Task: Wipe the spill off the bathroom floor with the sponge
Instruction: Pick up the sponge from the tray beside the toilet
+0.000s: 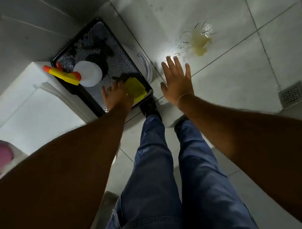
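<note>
A yellow sponge (135, 89) lies in the near right corner of a black tray (120, 47). My left hand (116, 96) rests on the sponge's left edge with fingers spread over it; whether it grips the sponge I cannot tell. My right hand (177, 79) hovers open, fingers apart, above the pale floor tiles. A yellowish spill (200, 42) with small droplets around it lies on the floor beyond my right hand, apart from it.
The tray sits on a white surface (35, 109) and also holds a white round disc (88, 73) and a yellow-and-orange toy (63, 74). A floor drain (292, 93) is at the right. My jeans-clad legs (153, 165) stand below. A pink object (2, 157) is at the left edge.
</note>
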Demonstrator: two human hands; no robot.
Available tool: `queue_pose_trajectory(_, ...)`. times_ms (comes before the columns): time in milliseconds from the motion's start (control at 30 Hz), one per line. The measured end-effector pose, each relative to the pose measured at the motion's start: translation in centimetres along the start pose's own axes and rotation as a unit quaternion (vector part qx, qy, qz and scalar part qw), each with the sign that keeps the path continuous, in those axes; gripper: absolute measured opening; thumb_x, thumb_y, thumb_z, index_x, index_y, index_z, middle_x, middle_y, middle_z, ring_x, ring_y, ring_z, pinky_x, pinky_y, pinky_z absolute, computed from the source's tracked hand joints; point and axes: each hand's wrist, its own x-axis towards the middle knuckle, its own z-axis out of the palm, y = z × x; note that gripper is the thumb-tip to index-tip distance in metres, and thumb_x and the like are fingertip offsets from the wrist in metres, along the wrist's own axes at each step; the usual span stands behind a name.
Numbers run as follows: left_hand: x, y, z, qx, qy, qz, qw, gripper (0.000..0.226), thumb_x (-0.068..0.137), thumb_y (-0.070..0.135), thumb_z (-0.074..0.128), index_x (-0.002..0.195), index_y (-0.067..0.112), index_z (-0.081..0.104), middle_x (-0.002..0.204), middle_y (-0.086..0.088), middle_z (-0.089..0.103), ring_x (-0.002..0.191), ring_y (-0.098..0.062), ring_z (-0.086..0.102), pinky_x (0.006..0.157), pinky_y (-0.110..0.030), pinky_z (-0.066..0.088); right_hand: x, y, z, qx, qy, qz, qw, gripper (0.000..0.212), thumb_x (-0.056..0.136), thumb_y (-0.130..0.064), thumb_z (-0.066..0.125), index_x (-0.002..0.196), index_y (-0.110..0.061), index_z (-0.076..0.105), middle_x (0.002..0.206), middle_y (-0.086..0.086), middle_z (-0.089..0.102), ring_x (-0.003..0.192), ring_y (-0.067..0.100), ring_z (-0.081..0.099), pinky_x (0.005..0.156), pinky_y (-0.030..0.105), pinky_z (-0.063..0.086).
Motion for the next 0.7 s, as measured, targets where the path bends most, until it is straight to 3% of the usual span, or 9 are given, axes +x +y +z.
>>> queue_pose_trajectory(133,0.7,-1.1,0.5,0.031,0.013,0.017,0.999,0.069,0.086,0.046,0.060,0.146,0.015,0.048,0.154,-0.015,0.045,0.141,-0.039,0.044,0.127,-0.054,0.018,-0.9,-0.4,1.5,0.014,-0.026,0.002,1.000,0.068,0.097,-0.040,0.049,0.157,-0.021,0.023,0.168,0.005,0.015,0.157,0.027,0.010,0.124,0.057,0.013)
queue_pose_trajectory(300,2.1,-1.2,0.6,-0.027,0.001,0.018,0.999,0.061,0.079,0.049,0.065,0.127,0.011,0.056,0.135,-0.014,0.056,0.125,-0.038,0.053,0.106,-0.050,0.042,-1.1,-0.7,2.5,0.047,-0.036,-0.010,0.998,0.062,0.097,-0.033,0.051,0.154,-0.022,0.029,0.166,0.004,0.022,0.156,0.026,0.014,0.124,0.058,0.017)
queue_pose_trajectory(367,1.9,-0.9,0.1,-0.047,-0.005,0.035,0.998,0.048,0.079,0.043,0.065,0.116,0.014,0.056,0.117,-0.014,0.065,0.109,-0.038,0.062,0.094,-0.048,0.049,-0.8,-1.3,2.5,0.069,-0.047,-0.044,0.996,0.060,0.096,-0.029,0.052,0.152,-0.024,0.032,0.166,0.002,0.023,0.156,0.025,0.014,0.125,0.057,0.016)
queue_pose_trajectory(467,1.4,-0.7,-0.8,-0.038,0.049,0.118,0.991,0.033,0.079,0.041,0.063,0.099,0.018,0.050,0.081,-0.009,0.066,0.076,-0.036,0.067,0.075,-0.041,0.056,0.2,-2.3,1.6,0.149,-0.070,-0.071,0.984,0.064,0.094,-0.022,0.056,0.153,-0.029,0.032,0.166,-0.002,0.023,0.156,0.021,0.015,0.126,0.052,0.012)
queue_pose_trajectory(533,0.7,-0.4,-1.8,-0.056,0.078,0.171,0.981,0.036,0.081,0.053,0.058,0.092,0.021,0.047,0.070,-0.003,0.062,0.063,-0.029,0.063,0.065,-0.034,0.053,0.7,-2.7,0.7,0.253,-0.097,-0.068,0.960,0.071,0.088,-0.010,0.061,0.150,-0.031,0.036,0.160,-0.002,0.037,0.147,0.022,0.034,0.124,0.047,0.025)
queue_pose_trajectory(600,-0.2,0.2,-2.7,-0.096,0.079,0.211,0.970,0.038,0.081,0.062,0.051,0.091,0.026,0.046,0.067,0.004,0.058,0.057,-0.020,0.057,0.058,-0.029,0.048,1.0,-2.6,-0.4,0.395,-0.170,-0.045,0.902,0.071,0.084,0.002,0.059,0.144,-0.031,0.044,0.143,0.002,0.055,0.124,0.021,0.055,0.108,0.039,0.049)
queue_pose_trajectory(700,-1.3,2.1,-3.9,-0.143,0.058,0.265,0.952,0.027,0.083,0.052,0.059,0.090,0.030,0.045,0.066,0.006,0.055,0.057,-0.010,0.055,0.052,-0.025,0.043,1.3,-1.4,-1.4,0.471,-0.235,-0.031,0.849,0.056,0.082,0.001,0.067,0.132,-0.023,0.058,0.122,0.005,0.067,0.107,0.021,0.065,0.087,0.029,0.057)
